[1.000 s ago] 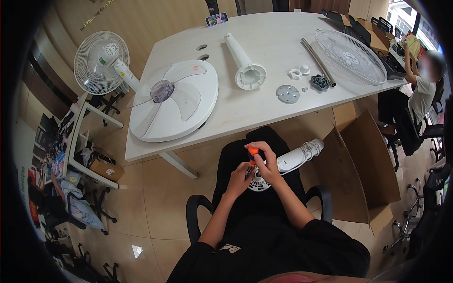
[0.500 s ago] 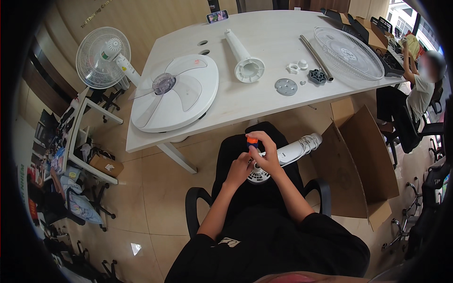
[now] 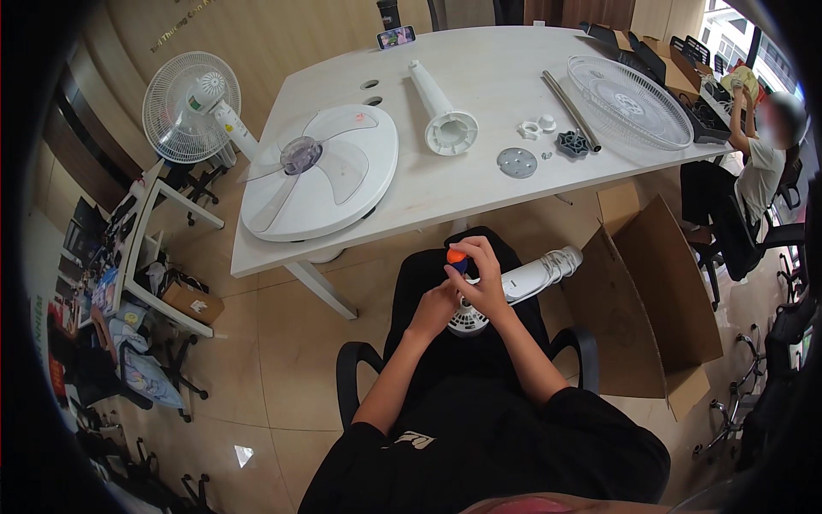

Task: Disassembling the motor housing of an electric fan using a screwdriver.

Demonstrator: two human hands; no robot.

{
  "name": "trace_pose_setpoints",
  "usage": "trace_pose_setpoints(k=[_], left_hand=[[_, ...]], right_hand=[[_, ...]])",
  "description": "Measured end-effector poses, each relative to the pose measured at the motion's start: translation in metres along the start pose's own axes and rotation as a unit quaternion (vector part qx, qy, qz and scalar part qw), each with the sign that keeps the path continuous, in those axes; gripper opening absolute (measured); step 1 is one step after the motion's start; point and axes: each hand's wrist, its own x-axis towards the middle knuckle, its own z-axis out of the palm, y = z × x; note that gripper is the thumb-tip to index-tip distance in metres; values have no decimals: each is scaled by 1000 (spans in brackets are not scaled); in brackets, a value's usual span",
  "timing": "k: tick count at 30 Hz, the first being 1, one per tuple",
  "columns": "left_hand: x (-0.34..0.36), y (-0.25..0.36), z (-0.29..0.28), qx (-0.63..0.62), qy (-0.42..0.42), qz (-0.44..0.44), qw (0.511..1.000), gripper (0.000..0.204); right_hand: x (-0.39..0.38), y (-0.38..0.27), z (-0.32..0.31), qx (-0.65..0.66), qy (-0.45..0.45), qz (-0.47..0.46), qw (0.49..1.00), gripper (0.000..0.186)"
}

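Observation:
Across my lap lies a white fan motor head (image 3: 468, 321) with a slotted round housing, joined to a long white neck (image 3: 524, 282) whose cord is coiled round its far end. My right hand (image 3: 486, 283) is closed round the orange-and-blue handle of a screwdriver (image 3: 456, 257), held upright above the motor head. The screwdriver's shaft and tip are hidden by my fingers. Just left of it, my left hand (image 3: 435, 310) has its fingers bent and closed at the motor head's edge, and its fingertips are partly covered.
On the white table (image 3: 411, 210) lie a round base (image 3: 372, 210) carrying clear fan blades (image 3: 347, 176), a white stand tube (image 3: 432, 98), a metal pole (image 3: 572, 111), a wire grille (image 3: 629, 101) and small fittings. An open carton (image 3: 659, 300) stands right; a person (image 3: 762, 163) sits beyond.
My right fingers have shifted slightly round the screwdriver handle, and more of its blue part shows. Both hands stay at the motor head. The whole view has tilted a little.

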Motion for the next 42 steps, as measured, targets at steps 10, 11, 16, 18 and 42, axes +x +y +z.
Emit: trace_pose_setpoints(k=[10, 11, 16, 18, 42], left_hand=[[11, -24, 13, -3, -14, 29, 999, 28], [12, -31, 17, -3, -13, 28, 1000, 28], [15, -20, 14, -8, -24, 11, 1000, 21], [11, -17, 9, 15, -21, 20, 999, 20], [-11, -11, 11, -104, 135, 20, 985, 30]], right_hand=[[2, -1, -1, -6, -6, -9, 1000, 37], [1, -1, 0, -1, -7, -9, 1000, 38], [1, 3, -4, -6, 6, -16, 1000, 41], [2, 0, -8, -14, 56, -13, 998, 43], [6, 18, -11, 54, 80, 33, 995, 38]])
